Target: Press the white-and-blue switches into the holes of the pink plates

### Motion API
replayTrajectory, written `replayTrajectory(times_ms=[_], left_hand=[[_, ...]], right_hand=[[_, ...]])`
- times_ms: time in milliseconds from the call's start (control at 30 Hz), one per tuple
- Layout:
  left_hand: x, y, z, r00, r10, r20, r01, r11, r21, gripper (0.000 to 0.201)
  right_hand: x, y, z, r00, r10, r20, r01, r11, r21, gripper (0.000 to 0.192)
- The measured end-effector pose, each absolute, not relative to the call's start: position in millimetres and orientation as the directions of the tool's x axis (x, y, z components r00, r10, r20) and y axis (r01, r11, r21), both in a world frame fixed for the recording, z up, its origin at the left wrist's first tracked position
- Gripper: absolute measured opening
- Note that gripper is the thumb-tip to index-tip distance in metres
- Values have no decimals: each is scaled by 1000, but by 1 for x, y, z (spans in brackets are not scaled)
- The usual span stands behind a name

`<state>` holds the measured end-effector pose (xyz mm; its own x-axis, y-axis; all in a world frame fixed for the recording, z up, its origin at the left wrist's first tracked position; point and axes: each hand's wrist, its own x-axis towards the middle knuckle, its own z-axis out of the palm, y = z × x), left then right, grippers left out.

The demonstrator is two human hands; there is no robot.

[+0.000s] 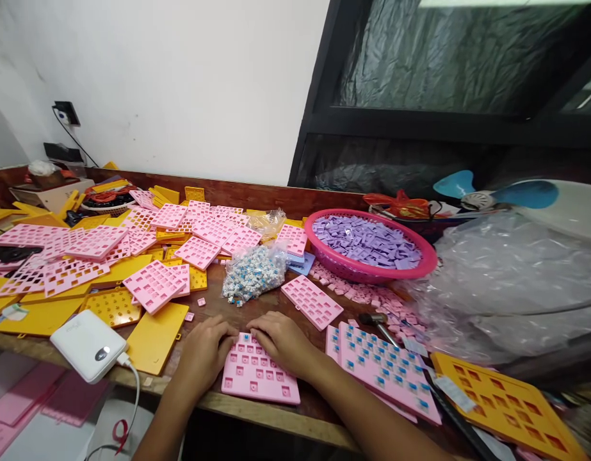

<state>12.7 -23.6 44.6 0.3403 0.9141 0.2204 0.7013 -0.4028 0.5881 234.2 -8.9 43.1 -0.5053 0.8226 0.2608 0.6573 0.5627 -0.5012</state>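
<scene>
Resting on the counter (pixel 276 416) edge, a pink switch plate (pixel 259 374) is lying under both hands: left hand (pixel 206 349) and right hand (pixel 280 339) are pressing down, fingers loosely spread, beside a bag of switches (pixel 251 275).

This is looking like a small assembly workshop, the kind run in a plain back room. A long wooden bench (pixel 285 416) is standing against a bare white wall (pixel 189 83) and is lying buried under work stock: heaps of pink plastic plates (pixel 98 246) with square holes, yellow plates (pixel 153 336) of the same pattern, a clear bag of small white and blue parts (pixel 253 274), and a pink basket (pixel 372 272) brimming with purple caps (pixel 367 240). Loose pink caps (pixel 381 299) are lying scattered beside it, and a small hammer (pixel 379 323) is resting among them. Finished plates with blue parts fitted (pixel 386 368) are piling up at the right.
</scene>
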Motion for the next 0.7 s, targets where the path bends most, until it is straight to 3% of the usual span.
replayTrajectory(times_ms=[267,433,567,700], left_hand=[[22,-31,49,300,931,208,766,-365,530,16],[13,-13,59,366,912,186,726,-405,556,13],[8,21,71,358,908,220,799,-419,432,19],[20,53,74,446,878,173,778,-476,410,20]], right_hand=[[242,-6,45,-479,829,289,613,551,-566,17],[245,1,41,-422,840,342,586,541,-604,13],[245,3,40,-412,850,329,603,525,-600,12],[243,2,38,-400,851,339,589,523,-617,10]])
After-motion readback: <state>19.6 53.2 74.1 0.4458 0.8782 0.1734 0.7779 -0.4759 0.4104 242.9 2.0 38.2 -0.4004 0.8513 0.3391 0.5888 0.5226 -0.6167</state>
